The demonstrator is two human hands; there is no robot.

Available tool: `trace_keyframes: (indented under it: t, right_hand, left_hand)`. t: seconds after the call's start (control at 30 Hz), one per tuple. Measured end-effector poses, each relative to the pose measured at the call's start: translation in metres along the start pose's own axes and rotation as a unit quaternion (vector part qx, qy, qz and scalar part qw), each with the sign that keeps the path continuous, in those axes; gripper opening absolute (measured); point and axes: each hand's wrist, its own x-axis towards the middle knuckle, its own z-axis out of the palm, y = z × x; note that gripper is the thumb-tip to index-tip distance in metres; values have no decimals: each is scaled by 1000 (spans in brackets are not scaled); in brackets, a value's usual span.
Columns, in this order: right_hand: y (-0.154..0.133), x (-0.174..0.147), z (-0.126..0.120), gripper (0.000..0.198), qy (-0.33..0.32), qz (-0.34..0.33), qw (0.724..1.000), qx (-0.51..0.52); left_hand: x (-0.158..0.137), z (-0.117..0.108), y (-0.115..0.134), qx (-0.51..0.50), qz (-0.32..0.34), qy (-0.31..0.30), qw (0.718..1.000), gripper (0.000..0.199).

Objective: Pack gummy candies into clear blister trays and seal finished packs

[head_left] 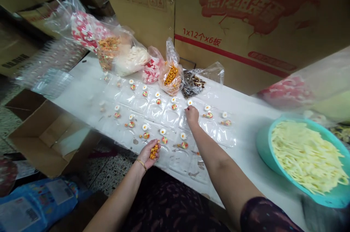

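Note:
My left hand [147, 153], palm up at the table's near edge, cups several small orange-yellow toy pieces [154, 151] in its curled fingers. My right hand [193, 114] is closed and reaches down into the back row of clear plastic trays [167, 117]. It is just below a small white-and-yellow fried-egg piece [190, 102]; whatever its fingertips pinch is hidden. The trays lie in two rows. Most of them show an egg piece and a round red-green-yellow piece [174, 106], and some have an orange piece [204, 115] beside these.
Along the back stand bags of orange pieces [171, 75], dark pieces [193, 83], pink-and-white pieces [151, 70] and cream pieces [131, 61]. A turquoise basin [265, 141] of pale yellow strips is at right. An open carton [51, 133] sits left; large cartons [232, 24] rise behind.

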Motion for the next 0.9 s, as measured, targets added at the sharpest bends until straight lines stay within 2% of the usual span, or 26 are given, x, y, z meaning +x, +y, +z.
trace_keyframes:
  t: [0.13, 0.27, 0.43, 0.53, 0.6, 0.67, 0.77, 0.83, 0.9]
  right_hand:
    - [5, -11, 4, 24, -32, -72, 996, -43]
    - [15, -21, 0, 30, -51, -144, 986, -73]
    - [10, -27, -19, 31, -40, -174, 982, -64]
    - [-10, -51, -27, 29, -60, -225, 972, 44]
    - [-26, -79, -28, 27, -124, -299, 931, 167]
    - [-39, -105, -24, 20, -159, -343, 900, 218]
    - [-48, -125, -14, 15, -161, -327, 902, 231]
    - [-49, -119, -7, 15, -145, -267, 921, 243]
    - [-50, -99, -3, 16, -110, -193, 945, 242]
  left_hand:
    - [0, 0, 6, -2, 19, 17, 1000, 7]
    - [5, 9, 11, -3, 31, -2, 1000, 14]
    - [11, 21, 13, 0, 22, -10, 1000, 16]
    - [13, 25, 9, 11, 20, -16, 1000, 15]
    - [15, 26, 5, 26, 24, -29, 999, 15]
    - [16, 26, 2, 46, 27, -35, 998, 20]
    - [18, 21, 2, 70, 3, -45, 997, 27]
    - [20, 15, 9, 72, -13, -55, 996, 21]
    - [23, 6, 20, 62, -20, -55, 996, 14]
